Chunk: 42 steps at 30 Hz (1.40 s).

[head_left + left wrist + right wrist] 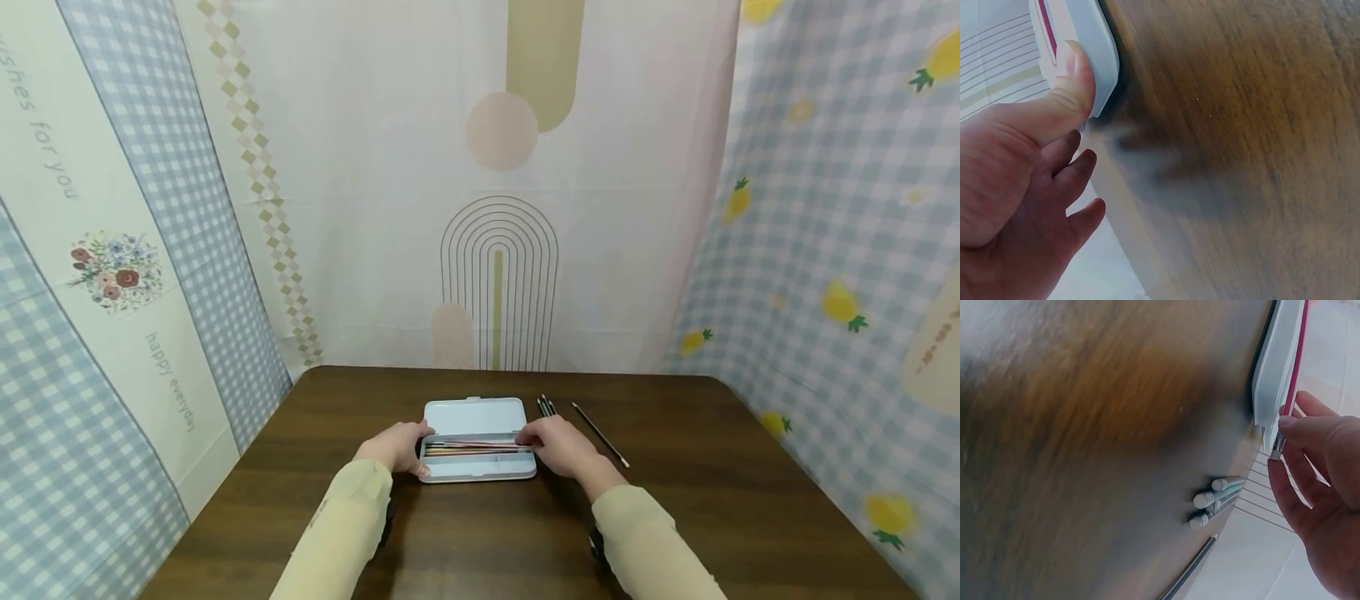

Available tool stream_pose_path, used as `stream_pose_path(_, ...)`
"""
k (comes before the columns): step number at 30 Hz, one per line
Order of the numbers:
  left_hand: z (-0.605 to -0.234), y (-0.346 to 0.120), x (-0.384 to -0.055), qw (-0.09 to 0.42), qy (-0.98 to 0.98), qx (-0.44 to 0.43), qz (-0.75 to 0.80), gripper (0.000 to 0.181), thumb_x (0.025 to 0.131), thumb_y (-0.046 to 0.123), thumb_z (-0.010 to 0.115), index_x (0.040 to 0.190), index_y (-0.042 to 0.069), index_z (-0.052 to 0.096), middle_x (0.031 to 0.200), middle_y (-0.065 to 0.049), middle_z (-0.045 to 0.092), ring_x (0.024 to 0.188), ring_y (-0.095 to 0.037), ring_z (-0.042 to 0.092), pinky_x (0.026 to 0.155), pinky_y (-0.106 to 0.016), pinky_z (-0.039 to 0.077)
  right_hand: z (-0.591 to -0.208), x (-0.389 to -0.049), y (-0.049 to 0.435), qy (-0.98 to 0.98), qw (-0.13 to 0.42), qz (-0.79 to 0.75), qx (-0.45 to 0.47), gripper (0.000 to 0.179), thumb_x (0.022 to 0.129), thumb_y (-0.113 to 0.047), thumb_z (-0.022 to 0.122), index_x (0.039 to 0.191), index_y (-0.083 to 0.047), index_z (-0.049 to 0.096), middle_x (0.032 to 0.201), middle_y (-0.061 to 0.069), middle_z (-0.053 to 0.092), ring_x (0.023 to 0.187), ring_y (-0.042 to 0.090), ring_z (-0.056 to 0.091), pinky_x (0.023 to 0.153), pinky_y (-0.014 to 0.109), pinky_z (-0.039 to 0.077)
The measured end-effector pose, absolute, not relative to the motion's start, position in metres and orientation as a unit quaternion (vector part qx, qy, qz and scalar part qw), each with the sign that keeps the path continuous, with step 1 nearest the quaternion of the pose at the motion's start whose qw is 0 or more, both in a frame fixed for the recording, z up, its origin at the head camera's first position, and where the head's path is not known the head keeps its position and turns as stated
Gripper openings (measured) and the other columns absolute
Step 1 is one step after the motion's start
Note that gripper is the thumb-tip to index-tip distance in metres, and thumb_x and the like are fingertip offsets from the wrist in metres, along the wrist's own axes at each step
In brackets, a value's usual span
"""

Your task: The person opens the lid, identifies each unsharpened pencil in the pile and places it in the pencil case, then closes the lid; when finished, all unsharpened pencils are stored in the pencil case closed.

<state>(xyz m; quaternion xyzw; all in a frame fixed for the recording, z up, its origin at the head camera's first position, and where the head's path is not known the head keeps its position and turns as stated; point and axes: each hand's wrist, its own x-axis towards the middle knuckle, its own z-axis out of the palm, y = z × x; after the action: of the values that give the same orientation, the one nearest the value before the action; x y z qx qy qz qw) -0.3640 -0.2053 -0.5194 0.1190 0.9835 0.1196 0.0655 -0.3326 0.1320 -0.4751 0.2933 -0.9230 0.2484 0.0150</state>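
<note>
A white pencil case (480, 477) lies with its lid (476, 417) folded back, and several pencils (468, 452) lie lengthwise in its tray. At its left end, my left hand (390, 446) grips the case. The left wrist view has the thumb (1072, 78) on the case's edge, with the other fingers lower and partly curled. My right hand (562, 446) is over the right end of the tray. In the right wrist view its thumb and fingers pinch the end of a red pencil (1296, 362), which runs along the case.
Beyond the right hand, several dark pencils (545, 406) lie together on the brown table (480, 542). A single dark pencil (600, 434) lies slanted to their right. Hanging patterned cloths (375, 167) surround the table at the back and sides.
</note>
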Motion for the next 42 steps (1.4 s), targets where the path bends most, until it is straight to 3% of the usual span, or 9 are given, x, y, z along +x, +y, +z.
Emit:
stream_pose_path(11, -0.540, -0.214, -0.382, 0.070, 0.984, 0.106, 0.128, 0.088, 0.075, 0.035, 0.099, 0.152, 0.016, 0.061, 0.151, -0.014, 0.061, 0.133, -0.033, 0.059, 0.111, -0.057, 0.047, -0.480, -0.339, 0.118, -0.921, 0.025, 0.252, 0.295, 0.025, 0.097, 0.010, 0.068, 0.106, -0.008, 0.083, 0.108, 0.004, 0.079, 0.108, 0.026, 0.072, 0.100, 0.050, 0.057)
stream_pose_path(19, -0.491, -0.198, -0.341, 0.074, 0.984, 0.100, 0.130, 0.083, 0.077, 0.032, 0.098, 0.150, 0.016, 0.063, 0.152, -0.014, 0.061, 0.134, -0.033, 0.058, 0.113, -0.054, 0.046, -0.477, -0.340, 0.105, -0.926, 0.030, 0.253, 0.280, 0.025, 0.098, 0.009, 0.068, 0.107, -0.009, 0.084, 0.107, 0.004, 0.079, 0.106, 0.024, 0.072, 0.100, 0.050, 0.057)
stream_pose_path(28, -0.520, -0.207, -0.363, 0.055, 0.985, 0.118, 0.110, 0.088, 0.077, 0.034, 0.098, 0.154, 0.016, 0.059, 0.154, -0.015, 0.059, 0.133, -0.032, 0.059, 0.111, -0.056, 0.047, -0.483, -0.339, 0.102, -0.931, 0.032, 0.256, 0.257, 0.022, 0.100, 0.003, 0.071, 0.105, -0.014, 0.084, 0.107, 0.003, 0.078, 0.106, 0.023, 0.071, 0.102, 0.050, 0.056)
stream_pose_path(35, -0.494, -0.197, -0.339, 0.059, 0.983, 0.121, 0.124, 0.081, 0.077, 0.028, 0.098, 0.148, 0.012, 0.063, 0.151, -0.017, 0.060, 0.132, -0.035, 0.060, 0.113, -0.054, 0.046, -0.484, -0.338, 0.102, -0.928, 0.047, 0.261, 0.263, 0.019, 0.099, 0.002, 0.072, 0.105, -0.012, 0.084, 0.106, 0.004, 0.079, 0.104, 0.024, 0.072, 0.100, 0.050, 0.057)
stream_pose_path(42, -0.513, -0.207, -0.357, 0.064, 0.982, 0.123, 0.130, 0.085, 0.075, 0.032, 0.099, 0.150, 0.015, 0.062, 0.148, -0.015, 0.063, 0.130, -0.034, 0.061, 0.111, -0.056, 0.047, -0.483, -0.337, 0.101, -0.930, 0.042, 0.265, 0.249, 0.018, 0.100, -0.001, 0.073, 0.104, -0.014, 0.085, 0.108, 0.004, 0.079, 0.103, 0.024, 0.071, 0.100, 0.051, 0.057)
